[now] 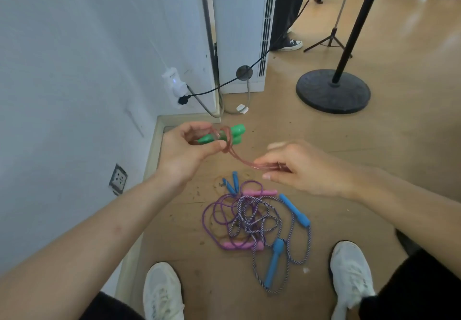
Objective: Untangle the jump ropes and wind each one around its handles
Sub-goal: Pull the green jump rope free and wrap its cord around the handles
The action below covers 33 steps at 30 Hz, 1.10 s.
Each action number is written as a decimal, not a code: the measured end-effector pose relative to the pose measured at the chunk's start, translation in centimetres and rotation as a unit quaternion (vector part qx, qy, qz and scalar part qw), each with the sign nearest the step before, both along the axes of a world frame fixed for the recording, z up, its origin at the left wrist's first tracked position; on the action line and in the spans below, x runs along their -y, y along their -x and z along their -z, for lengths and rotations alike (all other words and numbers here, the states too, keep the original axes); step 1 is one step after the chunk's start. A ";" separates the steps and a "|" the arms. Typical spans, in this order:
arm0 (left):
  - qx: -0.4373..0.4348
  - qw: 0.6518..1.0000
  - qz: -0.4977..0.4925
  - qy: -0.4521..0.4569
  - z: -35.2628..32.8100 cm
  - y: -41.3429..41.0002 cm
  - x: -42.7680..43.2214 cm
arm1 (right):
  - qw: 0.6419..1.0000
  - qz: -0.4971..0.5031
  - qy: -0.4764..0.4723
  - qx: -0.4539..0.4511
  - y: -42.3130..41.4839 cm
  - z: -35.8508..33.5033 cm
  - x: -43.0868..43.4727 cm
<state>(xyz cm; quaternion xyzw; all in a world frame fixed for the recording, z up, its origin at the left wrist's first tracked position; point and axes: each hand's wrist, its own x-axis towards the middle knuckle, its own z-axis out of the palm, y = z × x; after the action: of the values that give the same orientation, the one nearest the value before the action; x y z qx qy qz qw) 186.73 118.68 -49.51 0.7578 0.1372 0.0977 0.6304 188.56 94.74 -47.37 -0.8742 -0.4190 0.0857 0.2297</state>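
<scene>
In the head view, the left hand [185, 150] is gripping a pair of bright green plastic handles [222, 135] held side by side, fingers curled shut around their near ends. A translucent pink plastic rope [235, 156] is looping around the green handles in several turns and running down to the right, where the right hand [299, 167] is pinching its strands between thumb and fingertips, the rope pulled taut between the two hands.

Below the hands, on the light wooden floor [349, 145], a tangled heap is lying between two white sneakers [350, 272]. In it, a purple-and-white braided rope [250, 216] is joining two chunky blue foam handles [295, 210], one at the right and one near. A thin purple rope [212, 216] with pink handles [259, 193] is threading through the same heap. Two slimmer blue handles [232, 182] are lying at the far left edge of the heap, just beside one pink handle.

Far right, a round black stand base [333, 91] is sitting on the floor; at left, a white wall [74, 70] is carrying a plugged-in white adapter [174, 83].
</scene>
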 end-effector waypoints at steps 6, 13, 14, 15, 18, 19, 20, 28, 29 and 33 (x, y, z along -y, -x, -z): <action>0.035 0.970 0.140 -0.198 0.7 0.4 0.3 | 0.998 0.027 -0.054 -0.010 0.0 -1.7 0.3; 0.054 0.928 0.285 -0.232 0.4 1.3 1.3 | 0.969 0.117 -0.178 -0.124 -1.3 -2.1 1.0; 0.061 0.922 0.303 -0.235 0.2 1.5 1.5 | 0.972 0.116 -0.173 -0.112 -1.4 -2.0 1.0; 0.068 0.916 0.319 -0.233 0.1 1.6 1.6 | 0.975 0.114 -0.164 -0.097 -1.4 -2.1 1.1; 0.081 0.904 0.363 -0.212 -0.4 2.1 2.0 | 0.985 0.110 -0.124 -0.050 -1.2 -2.2 1.1; 0.076 0.899 0.378 -0.206 -0.5 2.2 2.1 | 0.986 0.110 -0.121 -0.043 -1.2 -2.2 1.2; 0.070 0.894 0.392 -0.204 -0.6 2.2 2.1 | 0.985 0.112 -0.123 -0.037 -1.2 -2.2 1.2; 0.064 0.879 0.416 -0.222 -0.7 2.1 1.9 | 0.983 0.138 -0.124 0.002 -2.4 -1.3 1.7; 0.071 0.883 0.407 -0.223 -0.7 2.2 1.9 | 0.982 0.137 -0.128 0.028 -2.5 -1.1 1.7; 0.094 0.905 0.347 -0.225 -0.3 2.0 1.7 | 0.965 0.155 -0.204 0.057 -2.4 -1.3 1.6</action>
<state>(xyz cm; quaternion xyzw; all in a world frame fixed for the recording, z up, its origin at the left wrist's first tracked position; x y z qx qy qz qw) 184.72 116.95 -49.21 0.8665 -0.2203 -0.0284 0.4469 190.94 93.18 -46.08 -0.8664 -0.2999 -0.0883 0.3894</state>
